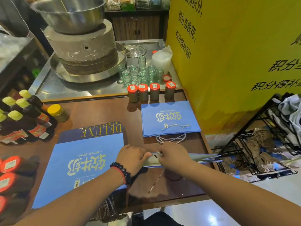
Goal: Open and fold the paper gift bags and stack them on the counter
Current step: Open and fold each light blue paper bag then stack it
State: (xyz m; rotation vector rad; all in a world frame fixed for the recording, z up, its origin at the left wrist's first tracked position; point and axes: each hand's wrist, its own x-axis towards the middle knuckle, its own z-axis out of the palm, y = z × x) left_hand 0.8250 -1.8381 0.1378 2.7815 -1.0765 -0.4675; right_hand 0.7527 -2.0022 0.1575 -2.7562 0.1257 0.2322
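Table (101, 110): brown wood, fills the middle of the frame; a steel tray sits behind it in the upper half.
Yellow board (228, 62): stands at the upper right, printed with black characters.
Stone mill (81, 46): upper left, on the steel tray, with a metal bowl (68, 12) on top.
Big bag (81, 163): blue, lies flat at lower left of the table, over a dark sheet reading DELUXE.
Bag stack (169, 118): blue bags lying flat at centre right, cord handles toward the bottom of the frame.
Held bag (203, 157): blue, seen edge-on at centre, partly opened, its far end reaching right past the table edge.
Rack (260, 136): black wire, at right, off the table.
Left hand (132, 158): fingers curled, clamped on the held bag's left end; beaded bracelet on the wrist.
Right hand (172, 156): fingers curled, pinching the bag's rim by the cord.
Bottles (24, 118): dark, yellow-capped, at left edge.
Jars (151, 92): four red-lidded, in a row at the table's far edge.
Glasses (140, 74): clear, clustered behind the jars.
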